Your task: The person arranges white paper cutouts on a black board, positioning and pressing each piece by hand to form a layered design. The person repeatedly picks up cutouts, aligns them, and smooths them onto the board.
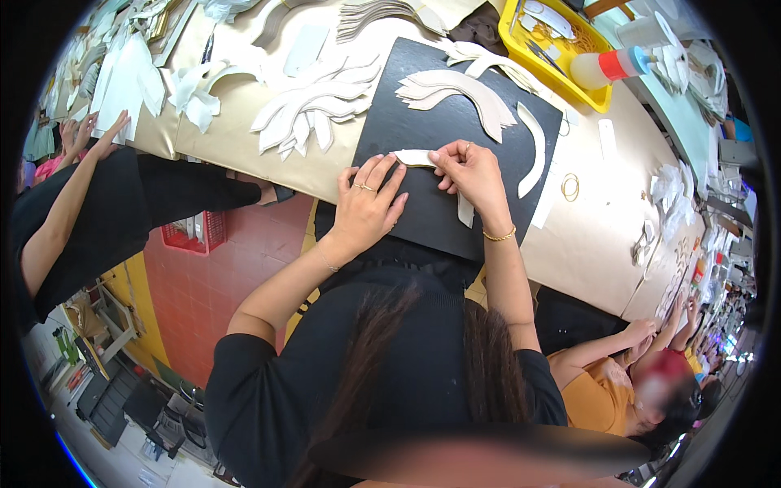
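A short, curved white strip [416, 158] of what looks like fabric or leather lies over the black board [390, 114]. My right hand [472, 175] pinches its right end between thumb and fingers. Spread flat on the board, my left hand [368, 203] has its fingertips at the strip's left end, and its thumb stands apart. Part of another pale strip [465, 211] shows below my right hand, partly covered by it. Farther up the board is a fanned stack of cream curved strips [460, 93]. A single curved white strip [532, 150] rests near the right edge.
Left of the board, white curved pieces [313, 106] are piled on the paper-covered table [232, 134]. A yellow tray [521, 49] and a red-banded bottle [606, 67] stand at the far right. Rubber bands [570, 187] lie right. People work on both sides.
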`<move>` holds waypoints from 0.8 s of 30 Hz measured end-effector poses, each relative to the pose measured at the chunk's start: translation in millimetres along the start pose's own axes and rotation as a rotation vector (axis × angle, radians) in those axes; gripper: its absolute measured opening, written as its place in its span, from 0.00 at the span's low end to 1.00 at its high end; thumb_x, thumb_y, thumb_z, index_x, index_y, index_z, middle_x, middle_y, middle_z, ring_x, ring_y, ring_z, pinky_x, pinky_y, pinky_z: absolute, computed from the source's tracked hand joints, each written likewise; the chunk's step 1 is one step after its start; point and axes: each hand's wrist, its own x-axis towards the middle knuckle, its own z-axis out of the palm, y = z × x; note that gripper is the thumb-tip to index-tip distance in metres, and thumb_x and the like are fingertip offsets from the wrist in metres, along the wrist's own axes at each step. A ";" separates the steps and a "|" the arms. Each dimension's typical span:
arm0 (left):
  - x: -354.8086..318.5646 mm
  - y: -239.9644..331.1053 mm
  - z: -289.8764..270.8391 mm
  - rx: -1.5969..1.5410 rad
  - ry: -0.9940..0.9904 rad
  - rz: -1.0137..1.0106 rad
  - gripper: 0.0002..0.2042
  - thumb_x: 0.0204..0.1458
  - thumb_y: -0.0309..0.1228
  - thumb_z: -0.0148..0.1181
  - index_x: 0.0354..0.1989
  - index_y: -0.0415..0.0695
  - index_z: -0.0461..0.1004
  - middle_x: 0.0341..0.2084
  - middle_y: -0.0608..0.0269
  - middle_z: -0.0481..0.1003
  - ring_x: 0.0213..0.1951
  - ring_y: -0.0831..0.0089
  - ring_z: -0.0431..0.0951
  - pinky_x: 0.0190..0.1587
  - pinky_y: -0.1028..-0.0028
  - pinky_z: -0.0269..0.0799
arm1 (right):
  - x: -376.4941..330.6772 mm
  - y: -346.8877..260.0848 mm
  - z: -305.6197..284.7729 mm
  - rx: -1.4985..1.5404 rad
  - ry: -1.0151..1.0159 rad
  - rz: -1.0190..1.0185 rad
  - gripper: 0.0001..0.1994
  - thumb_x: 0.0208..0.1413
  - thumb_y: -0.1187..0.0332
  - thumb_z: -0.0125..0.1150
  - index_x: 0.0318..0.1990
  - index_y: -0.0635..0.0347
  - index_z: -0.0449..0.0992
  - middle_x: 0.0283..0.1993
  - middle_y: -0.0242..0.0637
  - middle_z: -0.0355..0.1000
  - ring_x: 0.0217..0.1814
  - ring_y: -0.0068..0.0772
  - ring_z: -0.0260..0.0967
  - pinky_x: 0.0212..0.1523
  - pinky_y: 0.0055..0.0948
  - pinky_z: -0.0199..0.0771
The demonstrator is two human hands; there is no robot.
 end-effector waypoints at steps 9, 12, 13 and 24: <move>-0.2 -1.0 -1.0 -0.020 -0.006 -0.006 0.24 0.51 0.35 0.66 0.58 0.44 0.74 0.59 0.58 0.69 0.62 0.60 0.65 0.59 0.57 0.55 | 4.3 -0.9 2.7 -0.084 0.009 0.021 0.12 0.59 0.64 0.67 0.36 0.68 0.80 0.24 0.31 0.76 0.20 0.17 0.72 0.20 0.17 0.71; 0.0 -1.4 -0.4 -0.015 -0.009 -0.003 0.24 0.51 0.35 0.66 0.58 0.44 0.74 0.60 0.58 0.68 0.62 0.60 0.65 0.59 0.57 0.56 | 3.6 -1.7 4.1 -0.101 0.032 0.002 0.12 0.59 0.65 0.65 0.34 0.69 0.80 0.23 0.33 0.77 0.20 0.20 0.75 0.20 0.19 0.74; 0.0 -1.2 -0.2 -0.009 -0.003 0.003 0.24 0.51 0.35 0.66 0.58 0.44 0.74 0.61 0.58 0.68 0.62 0.60 0.65 0.59 0.57 0.56 | 3.5 -2.4 4.0 -0.094 0.029 -0.007 0.12 0.59 0.65 0.65 0.35 0.69 0.80 0.23 0.34 0.77 0.20 0.20 0.75 0.20 0.19 0.74; 7.2 -1.7 -6.8 0.086 -0.074 0.056 0.26 0.52 0.38 0.66 0.60 0.44 0.71 0.61 0.59 0.70 0.59 0.60 0.67 0.57 0.57 0.58 | -27.6 19.0 -15.5 0.017 0.088 0.052 0.11 0.57 0.66 0.68 0.37 0.69 0.81 0.25 0.34 0.78 0.23 0.19 0.76 0.25 0.19 0.73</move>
